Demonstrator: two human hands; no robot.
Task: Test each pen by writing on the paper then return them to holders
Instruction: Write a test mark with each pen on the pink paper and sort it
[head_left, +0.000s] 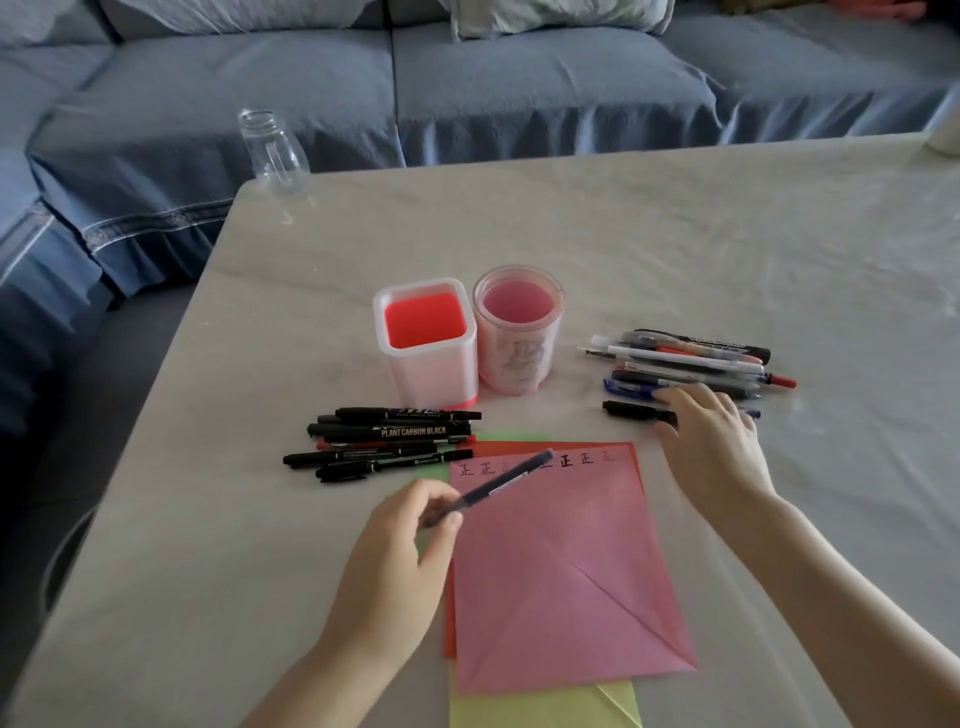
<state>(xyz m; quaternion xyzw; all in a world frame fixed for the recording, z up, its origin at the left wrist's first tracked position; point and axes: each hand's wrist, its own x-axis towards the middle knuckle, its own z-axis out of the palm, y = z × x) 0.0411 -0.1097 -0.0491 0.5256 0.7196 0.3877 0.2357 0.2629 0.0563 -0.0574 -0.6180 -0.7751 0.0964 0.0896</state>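
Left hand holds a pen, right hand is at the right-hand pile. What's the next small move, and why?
Probably lay the dark pen in the left hand beside the black markers: it is held slanted over the pink paper, which already carries a row of marks, and the right hand lies open on the right pile, likely fetching another.

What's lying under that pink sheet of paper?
A red sheet shows along the pink paper's left and top edges, a green sheet at the upper left, a yellow sheet below. Anything else beneath is hidden.
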